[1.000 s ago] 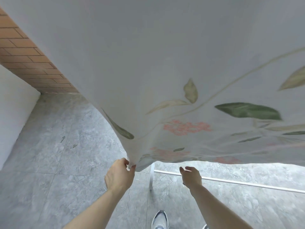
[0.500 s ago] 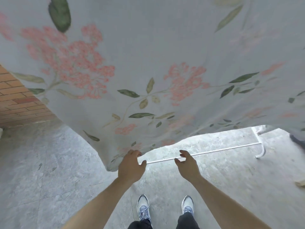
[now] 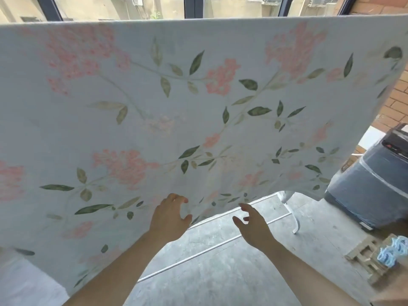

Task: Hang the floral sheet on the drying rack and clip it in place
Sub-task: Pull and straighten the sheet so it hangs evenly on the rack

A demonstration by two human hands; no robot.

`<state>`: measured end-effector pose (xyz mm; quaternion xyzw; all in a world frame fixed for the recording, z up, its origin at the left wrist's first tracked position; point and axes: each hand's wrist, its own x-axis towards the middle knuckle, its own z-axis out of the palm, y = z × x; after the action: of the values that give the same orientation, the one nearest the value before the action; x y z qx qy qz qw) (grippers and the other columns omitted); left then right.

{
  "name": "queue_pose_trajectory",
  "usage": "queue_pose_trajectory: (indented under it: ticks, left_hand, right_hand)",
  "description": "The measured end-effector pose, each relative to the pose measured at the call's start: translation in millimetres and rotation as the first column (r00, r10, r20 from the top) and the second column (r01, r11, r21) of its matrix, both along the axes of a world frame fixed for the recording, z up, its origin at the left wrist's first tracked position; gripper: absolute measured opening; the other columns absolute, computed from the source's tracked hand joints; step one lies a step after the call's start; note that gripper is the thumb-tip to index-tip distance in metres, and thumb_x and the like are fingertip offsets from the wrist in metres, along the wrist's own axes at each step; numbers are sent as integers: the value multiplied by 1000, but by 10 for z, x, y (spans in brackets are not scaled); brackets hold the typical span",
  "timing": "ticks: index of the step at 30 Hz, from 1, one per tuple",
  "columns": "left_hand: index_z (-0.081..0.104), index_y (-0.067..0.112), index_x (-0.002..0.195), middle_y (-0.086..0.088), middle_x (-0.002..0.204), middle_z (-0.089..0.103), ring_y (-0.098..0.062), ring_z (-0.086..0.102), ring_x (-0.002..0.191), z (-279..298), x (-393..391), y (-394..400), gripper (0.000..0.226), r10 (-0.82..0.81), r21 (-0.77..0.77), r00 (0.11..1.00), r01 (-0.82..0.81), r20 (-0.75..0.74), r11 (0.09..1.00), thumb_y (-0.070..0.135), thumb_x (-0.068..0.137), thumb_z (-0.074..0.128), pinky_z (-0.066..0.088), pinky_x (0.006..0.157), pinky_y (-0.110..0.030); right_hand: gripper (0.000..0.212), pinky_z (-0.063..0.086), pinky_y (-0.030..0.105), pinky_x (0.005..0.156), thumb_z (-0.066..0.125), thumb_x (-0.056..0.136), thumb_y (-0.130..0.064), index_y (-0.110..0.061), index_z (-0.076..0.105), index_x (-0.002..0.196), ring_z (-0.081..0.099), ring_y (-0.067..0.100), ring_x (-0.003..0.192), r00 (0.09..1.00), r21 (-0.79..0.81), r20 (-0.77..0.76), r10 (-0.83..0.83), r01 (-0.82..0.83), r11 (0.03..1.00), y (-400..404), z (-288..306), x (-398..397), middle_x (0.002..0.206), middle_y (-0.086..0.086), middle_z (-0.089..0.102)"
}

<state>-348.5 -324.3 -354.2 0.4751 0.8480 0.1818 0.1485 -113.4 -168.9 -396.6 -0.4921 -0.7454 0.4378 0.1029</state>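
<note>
**Head view: sheet released and hanging, both hands free**

Head-camera frame, read outward from the wearer, with the floral sheet point(image 3: 198, 111) as landmark. Nearest are the two forearms. The left hand point(image 3: 170, 215) lies against the sheet's lower hem, fingers loosely curved and holding nothing; half a second earlier it pinched that hem. The right hand point(image 3: 251, 226) hovers just right of the hem, apart from the cloth, fingers spread and empty. Below the hem run the white base bars of the drying rack point(image 3: 220, 241). Right of the sheet, on the floor, lies a wooden pallet piece carrying blue clips point(image 3: 393, 252); beyond it stands a dark covered appliance point(image 3: 371, 184). The sheet itself now hangs flat and smooth, its top edge straight across the frame where earlier frames showed only its billowing underside. Behind its top edge are windows point(image 3: 198, 6). Judgement: hanging appears done; clipping remains, and no clip is visible on the top edge.
</note>
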Motion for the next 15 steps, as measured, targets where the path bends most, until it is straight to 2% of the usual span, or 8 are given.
queue_pose_trajectory:
  ticks: [3,7,11,15]
  left_hand:
    - [60,29,130,9,136,51,-17,56,121,167,360,438,41,-13,40,1000,13,6,999,45,92,66,46,104,-33]
    - [60,32,129,12,135,51,-14,57,119,309,704,919,40,-30,47,999,29,22,998,47,92,65,46,104,-34]
    - [60,34,125,11,134,51,-14,58,113,250,837,1311,35,2,-16,986,1,166,1000,46,92,66,47,99,-28]
    - [59,31,124,5,135,51,-13,55,105,-66,817,1572,35,36,-117,966,-6,257,993,44,93,67,42,90,-23]
  right_hand:
    - [54,44,19,81,70,96,-32,-24,49,146,62,13,104,998,5,-47,-49,49,999,476,175,427,140,-8,54]
    - [48,45,22,82,71,96,-31,-26,53,140,64,15,101,992,-16,-81,-94,93,996,959,322,771,129,-11,58]
    - [42,43,26,84,72,95,-31,-24,57,134,67,16,96,986,-71,-62,-156,152,986,1291,255,889,120,-5,61]
    - [44,43,28,92,68,97,-34,-21,54,138,61,19,117,988,-140,15,-154,155,978,1480,26,959,122,-4,59]
